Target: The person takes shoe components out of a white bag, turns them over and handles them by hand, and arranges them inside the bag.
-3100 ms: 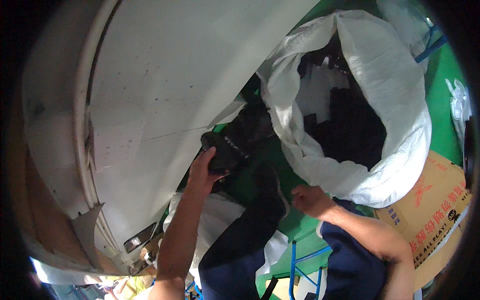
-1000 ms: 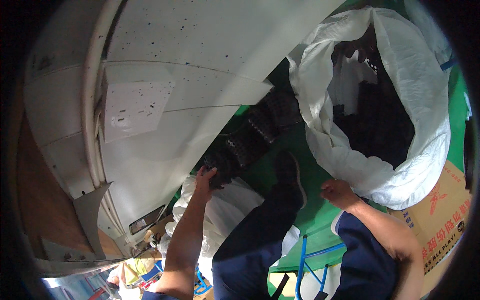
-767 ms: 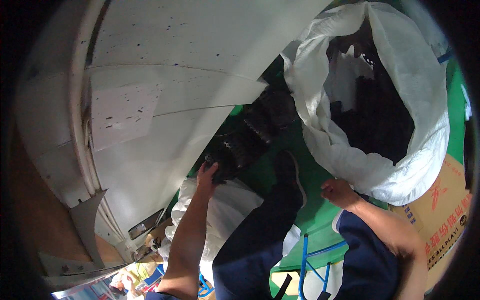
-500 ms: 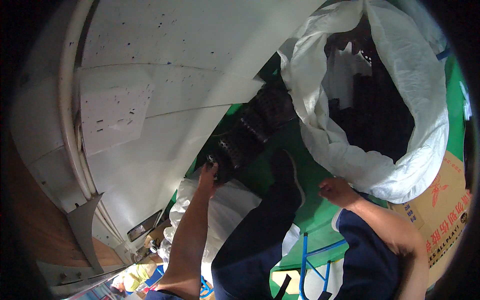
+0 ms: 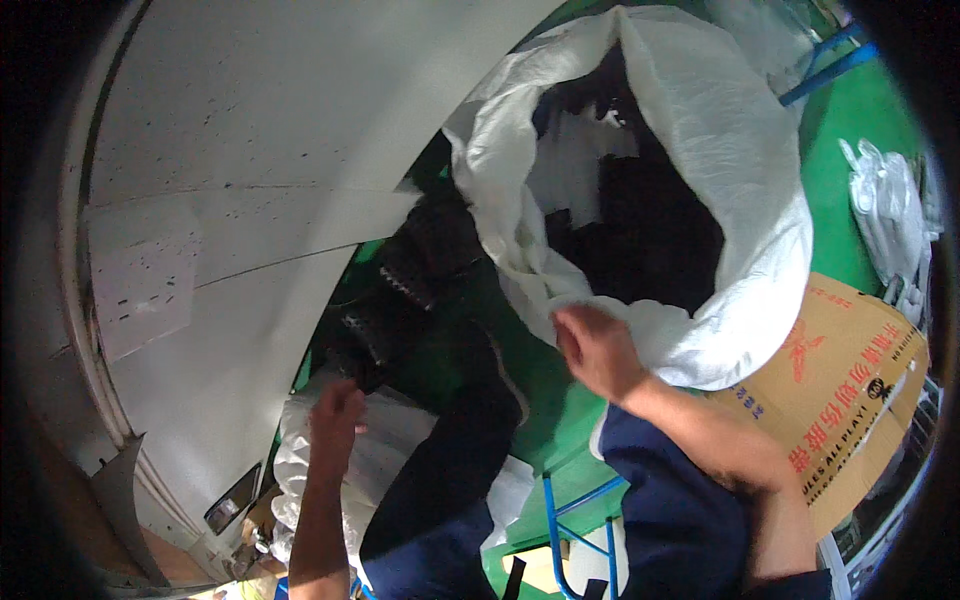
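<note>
My left hand [image 5: 338, 412] is closed, fingers curled, just on my side of a row of dark perforated pieces [image 5: 370, 325] on the floor. A crumpled white plastic sack [image 5: 390, 435] lies beneath and beside it. What those fingers hold, if anything, is hidden. My right hand [image 5: 600, 350], also closed and somewhat blurred, is over the near rim of a large white woven bag [image 5: 770, 300]; whether it touches the rim I cannot tell. Inside the wide-mouthed bag are black items [image 5: 650, 230] and a pale grey sheet-like piece [image 5: 570, 165].
A pale speckled panel [image 5: 260, 120] closes off the left side. To the right lies a flattened cardboard box [image 5: 800, 400], with white plastic bags [image 5: 885, 210] beyond. Blue stool legs [image 5: 555, 530] stand between my knees; another blue metal frame [image 5: 830, 75] is at top right.
The view has turned right. My left hand has drawn back a little from the dark perforated pieces. My right hand has moved forward from beside the white bag to over its rim.
</note>
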Demonstrator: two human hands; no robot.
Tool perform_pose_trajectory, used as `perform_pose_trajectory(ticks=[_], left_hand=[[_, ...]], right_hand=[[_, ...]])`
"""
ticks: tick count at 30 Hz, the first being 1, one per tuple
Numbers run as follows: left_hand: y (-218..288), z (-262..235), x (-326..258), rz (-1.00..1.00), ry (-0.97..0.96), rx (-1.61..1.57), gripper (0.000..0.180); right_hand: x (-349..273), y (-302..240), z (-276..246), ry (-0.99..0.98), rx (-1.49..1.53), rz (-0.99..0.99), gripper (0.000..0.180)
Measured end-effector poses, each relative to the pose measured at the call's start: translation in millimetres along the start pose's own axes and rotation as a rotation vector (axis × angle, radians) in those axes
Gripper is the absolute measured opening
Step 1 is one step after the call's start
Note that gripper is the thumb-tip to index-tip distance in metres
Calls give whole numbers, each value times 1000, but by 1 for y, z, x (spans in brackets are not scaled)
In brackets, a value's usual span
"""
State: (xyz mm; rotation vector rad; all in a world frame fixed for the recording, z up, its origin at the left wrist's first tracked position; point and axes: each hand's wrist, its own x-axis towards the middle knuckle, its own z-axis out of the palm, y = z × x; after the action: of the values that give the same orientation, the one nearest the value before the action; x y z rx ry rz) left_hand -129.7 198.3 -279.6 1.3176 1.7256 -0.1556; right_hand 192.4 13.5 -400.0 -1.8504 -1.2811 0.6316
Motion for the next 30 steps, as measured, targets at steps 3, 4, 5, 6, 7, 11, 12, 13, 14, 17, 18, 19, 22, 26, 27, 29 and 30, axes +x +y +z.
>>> perform_pose_trajectory(ticks=[3, 4, 5, 6, 7, 11, 12, 13, 14, 17, 18, 19, 22, 26, 27, 29, 30], left_hand=[[83, 34, -97, 197, -374, 21, 39], [112, 54, -121, 245, -500, 113, 39], [136, 65, -138, 334, -630, 211, 41], [133, 81, -150, 559, -637, 279, 44], [149, 94, -167, 550, -635, 341, 45], [121, 162, -144, 673, -674, 395, 41], [113, 169, -139, 675, -675, 390, 41], [106, 174, -135, 711, -674, 517, 39], [101, 177, -133, 754, -671, 644, 37], [93, 187, -138, 724, -700, 649, 36], [96, 190, -139, 751, -711, 643, 37], [95, 187, -137, 740, -733, 614, 38], [107, 186, -135, 652, -802, 619, 35], [83, 195, -133, 680, -738, 528, 37], [81, 192, -131, 606, -809, 420, 39], [91, 182, -131, 528, -866, 309, 41], [114, 178, -129, 533, -781, 343, 39]], right_hand=[[17, 54, -3, 120, -411, -177, 16], [5, 79, 1, -145, -552, 22, 18], [1, 77, 3, -328, -568, 184, 22], [2, 67, 11, -516, -577, 318, 26], [-1, 29, 12, -542, -542, 209, 23], [-29, 52, 19, -232, -427, -126, 24], [-22, 62, 19, -348, -283, -113, 26], [0, 78, 20, -273, -375, 36, 27], [35, 100, 16, -192, -470, 186, 30], [129, 150, -32, 23, -602, 151, 45], [150, 169, -37, -21, -672, 254, 50], [163, 163, -32, -20, -640, 254, 50], [182, 163, -45, -194, -600, 336, 57], [173, 204, -36, -231, -678, 586, 49], [170, 196, -36, -331, -640, 668, 45], [154, 168, -37, -191, -468, 607, 40], [142, 155, -46, -42, -318, 554, 35]])
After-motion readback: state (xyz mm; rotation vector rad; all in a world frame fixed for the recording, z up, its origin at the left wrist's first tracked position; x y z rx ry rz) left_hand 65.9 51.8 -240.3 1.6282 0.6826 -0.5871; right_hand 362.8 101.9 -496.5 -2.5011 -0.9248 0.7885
